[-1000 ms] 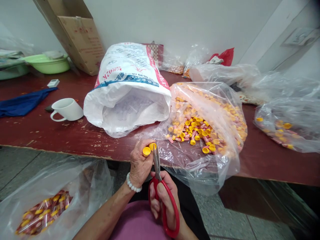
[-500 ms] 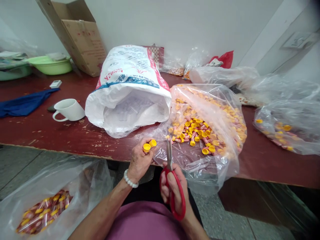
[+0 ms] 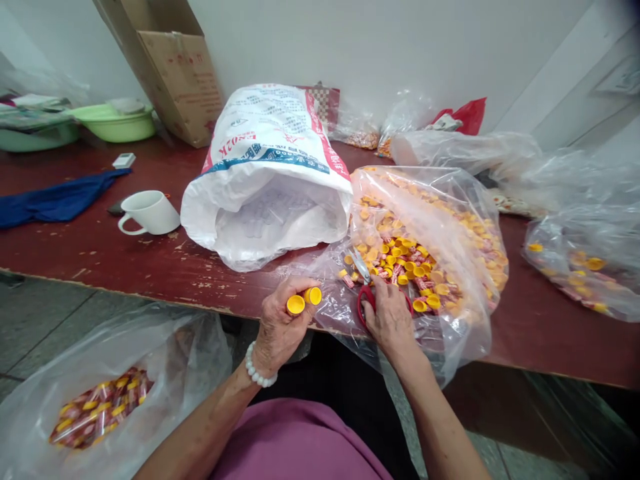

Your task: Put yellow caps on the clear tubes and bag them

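Below the front edge of the worktop, at the left, a large plastic bag is cut by the picture's border; through its cloudy film a heap of yellow-and-red pieces can be seen, but I cannot separate them one by one. The left hand, at the middle of this edge, has its fingers clamped on two yellow-ended tubes; their open yellow ends show, while the bodies are mostly hidden in the hand. The right hand lies over the handles of the red scissors, just in from the front edge. The back of the hand covers most fingers, so I cannot tell whether they grip the scissors or only rest there. The blades point away, toward the loose pieces in a clear bag, which hangs partly over the edge; folds and glare blur its contents.

Farther in, a white sack lies with its mouth toward the person; the clear things inside are difficult to make out. The mug stands at its left and partly hides a dark object. Toward the right end, another bag is cut off by the border. At the back edge, the carton loses its top outside the view.
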Demonstrator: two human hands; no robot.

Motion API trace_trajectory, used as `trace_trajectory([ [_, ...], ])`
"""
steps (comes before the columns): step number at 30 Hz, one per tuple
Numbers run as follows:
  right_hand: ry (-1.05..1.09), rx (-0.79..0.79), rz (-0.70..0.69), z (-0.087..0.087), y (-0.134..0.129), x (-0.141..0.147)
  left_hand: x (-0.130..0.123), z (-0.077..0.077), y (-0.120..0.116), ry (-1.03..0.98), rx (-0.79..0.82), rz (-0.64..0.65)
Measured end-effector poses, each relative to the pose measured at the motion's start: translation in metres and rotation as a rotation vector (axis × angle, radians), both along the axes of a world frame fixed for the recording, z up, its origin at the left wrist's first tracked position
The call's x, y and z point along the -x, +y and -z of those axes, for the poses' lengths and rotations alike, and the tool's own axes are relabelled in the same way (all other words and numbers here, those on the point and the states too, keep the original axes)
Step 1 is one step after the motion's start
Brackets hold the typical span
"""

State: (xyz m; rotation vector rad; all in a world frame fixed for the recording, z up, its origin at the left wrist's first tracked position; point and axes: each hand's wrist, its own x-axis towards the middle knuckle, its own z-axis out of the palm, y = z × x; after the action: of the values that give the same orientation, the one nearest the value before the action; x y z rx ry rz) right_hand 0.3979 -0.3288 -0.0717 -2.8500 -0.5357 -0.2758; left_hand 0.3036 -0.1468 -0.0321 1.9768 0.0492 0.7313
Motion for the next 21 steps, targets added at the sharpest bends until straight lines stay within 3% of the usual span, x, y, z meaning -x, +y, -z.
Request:
trace_trajectory([
  [8,-0.072,0.038,0.056,0.002,-0.004,0.005,0.002,-0.005,-0.002,0.118,0.148,0.017],
  [12,-0.167,-0.018,0.045,-0.017,0.000,0.020,0.005,-0.006,-0.004,0.182,0.182,0.027],
  [16,-0.263,-0.182,-0.099,-0.033,0.006,0.028,0.006,-0.008,-0.008,0.230,0.205,0.030],
  [21,-0.146,-0.114,-0.121,-0.006,0.000,0.010,-0.001,-0.006,-0.012,0.315,0.316,0.035],
])
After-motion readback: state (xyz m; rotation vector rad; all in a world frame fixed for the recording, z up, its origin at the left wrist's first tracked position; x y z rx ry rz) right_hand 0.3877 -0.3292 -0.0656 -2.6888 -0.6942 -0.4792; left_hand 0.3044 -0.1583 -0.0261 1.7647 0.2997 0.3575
